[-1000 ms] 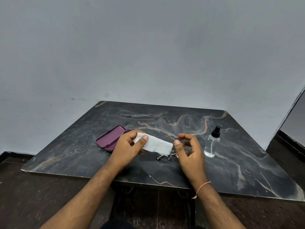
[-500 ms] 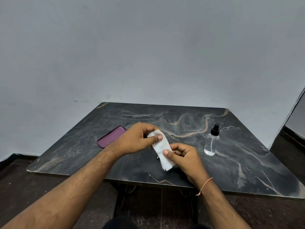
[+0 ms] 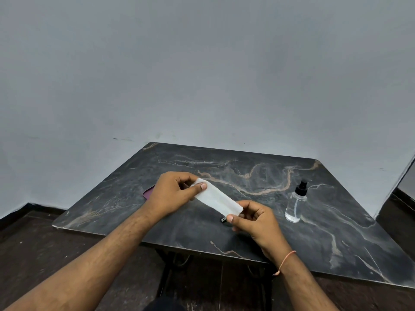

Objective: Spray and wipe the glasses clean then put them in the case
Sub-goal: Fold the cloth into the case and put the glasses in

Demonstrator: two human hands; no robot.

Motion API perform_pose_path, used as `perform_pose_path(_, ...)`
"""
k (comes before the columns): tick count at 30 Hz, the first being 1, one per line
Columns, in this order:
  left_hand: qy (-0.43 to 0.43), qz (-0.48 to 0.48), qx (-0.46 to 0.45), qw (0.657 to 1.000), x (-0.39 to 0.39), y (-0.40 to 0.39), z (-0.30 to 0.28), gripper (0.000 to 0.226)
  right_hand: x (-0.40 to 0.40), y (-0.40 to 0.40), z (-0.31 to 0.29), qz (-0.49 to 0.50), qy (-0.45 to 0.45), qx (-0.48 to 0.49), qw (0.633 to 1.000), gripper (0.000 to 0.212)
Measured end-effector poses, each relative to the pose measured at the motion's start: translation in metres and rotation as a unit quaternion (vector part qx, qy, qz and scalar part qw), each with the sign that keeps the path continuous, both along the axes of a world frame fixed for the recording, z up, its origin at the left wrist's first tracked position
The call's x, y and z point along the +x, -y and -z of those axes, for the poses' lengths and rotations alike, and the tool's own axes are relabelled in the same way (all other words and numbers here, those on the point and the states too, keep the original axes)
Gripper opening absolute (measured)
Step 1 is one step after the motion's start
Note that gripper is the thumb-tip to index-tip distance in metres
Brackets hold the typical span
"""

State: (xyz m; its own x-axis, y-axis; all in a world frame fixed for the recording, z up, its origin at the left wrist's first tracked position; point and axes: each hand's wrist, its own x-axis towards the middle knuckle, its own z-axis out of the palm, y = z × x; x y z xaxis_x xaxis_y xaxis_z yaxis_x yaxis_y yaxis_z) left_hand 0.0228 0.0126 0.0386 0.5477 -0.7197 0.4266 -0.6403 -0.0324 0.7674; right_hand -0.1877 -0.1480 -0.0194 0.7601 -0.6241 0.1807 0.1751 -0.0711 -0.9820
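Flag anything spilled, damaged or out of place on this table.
Nothing stands out. The spray bottle stands upright and capped, with no puddle around it, and both hands hold the white cloth stretched above the table.

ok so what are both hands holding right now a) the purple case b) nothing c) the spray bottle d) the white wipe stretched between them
d, the left hand pinches one end of the white wipe and the right hand pinches the other, while the spray bottle stands untouched on the marble table.
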Motion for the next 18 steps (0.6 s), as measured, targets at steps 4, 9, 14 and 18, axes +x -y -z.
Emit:
perform_pose_path(4,-0.086,-0.021,-0.008,0.996,0.017,-0.021,0.0,0.008,0.015,-0.003,-0.017,0.008,0.012,0.039,0.999,0.023)
perform_pose_path(9,-0.154,-0.053,-0.055,0.985,0.036,-0.044,0.006,0.005,0.052,0.002,-0.053,0.001,-0.014,0.06,0.998,0.019)
perform_pose_path(14,-0.171,-0.12,-0.078,0.975,0.056,-0.062,0.025,0.008,0.102,-0.003,-0.075,-0.023,-0.056,0.04,0.997,0.017)
perform_pose_path(18,-0.19,-0.151,-0.084,0.966,0.068,-0.067,0.036,0.011,0.137,-0.002,-0.083,-0.032,-0.103,-0.001,0.994,0.02)
